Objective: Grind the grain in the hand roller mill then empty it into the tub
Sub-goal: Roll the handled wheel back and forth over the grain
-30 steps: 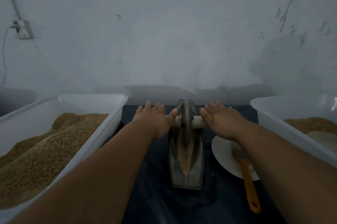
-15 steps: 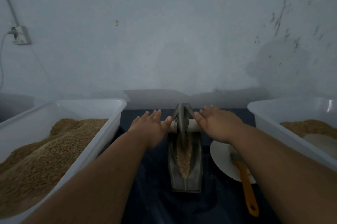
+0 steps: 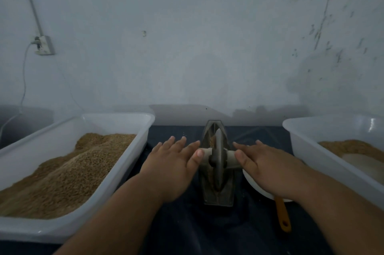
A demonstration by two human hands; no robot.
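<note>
Left hand (image 3: 172,164) and right hand (image 3: 265,164), grip flat and spread, press the roller mill (image 3: 217,156) handles: grinding apparently under way, emptying not yet begun.

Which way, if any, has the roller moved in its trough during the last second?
Yes. The roller has moved toward the person: earlier its wheel reached the far end of the trough, and now it sits short of that end.

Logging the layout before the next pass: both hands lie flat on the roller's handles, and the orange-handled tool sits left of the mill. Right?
No: the head view shows the orange-handled tool right of the mill, not left. The left hand and right hand do lie flat on the roller's handles.
</note>
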